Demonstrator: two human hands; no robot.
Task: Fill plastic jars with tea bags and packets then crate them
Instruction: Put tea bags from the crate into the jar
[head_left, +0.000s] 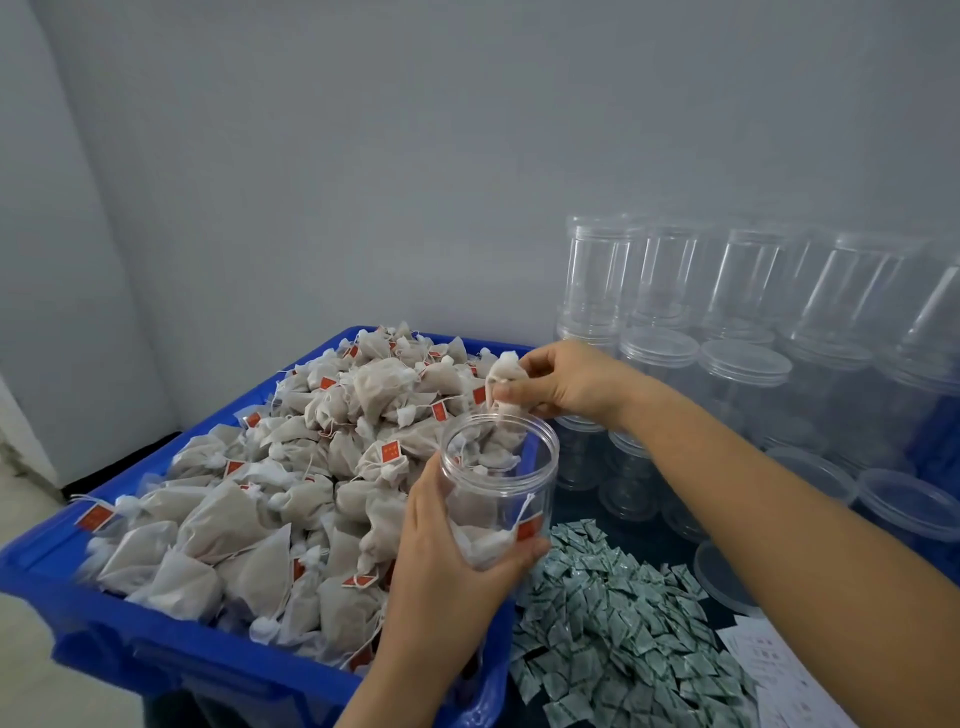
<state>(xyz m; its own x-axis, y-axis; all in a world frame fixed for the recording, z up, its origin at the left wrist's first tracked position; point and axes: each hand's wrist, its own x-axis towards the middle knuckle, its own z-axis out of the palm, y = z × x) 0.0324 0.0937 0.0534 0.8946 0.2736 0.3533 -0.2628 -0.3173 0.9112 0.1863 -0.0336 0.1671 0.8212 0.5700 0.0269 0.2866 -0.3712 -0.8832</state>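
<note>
Fingers (506, 388) of the right hand (566, 382) are pinched closed on a tea bag (503, 370), held directly above the open mouth of a clear plastic jar (501, 486). Fingers (522, 552) of the left hand (447, 561) are wrapped around the lower wall of that jar, gripping it upright just beside the near right corner of a blue crate (156, 649). Inside the jar, several tea bags already lie against the wall, one with a red tag (527, 530) showing through the plastic near the base. The crate, at left, is heaped with tea bags (291, 499), pale gauze pouches tied with string and red tags. At the right of the crate, on the dark worktop (644, 525), lies a loose pile of small green-and-white packets (613, 634), near the left forearm. Behind the right forearm stand rows of empty lidded jars (737, 312), stacked in at least two tiers against the grey wall (415, 156). A separate clear lid (727, 577) rests on the worktop beside the packets, and printed white slips (779, 670) lie at the lower right edge.
</note>
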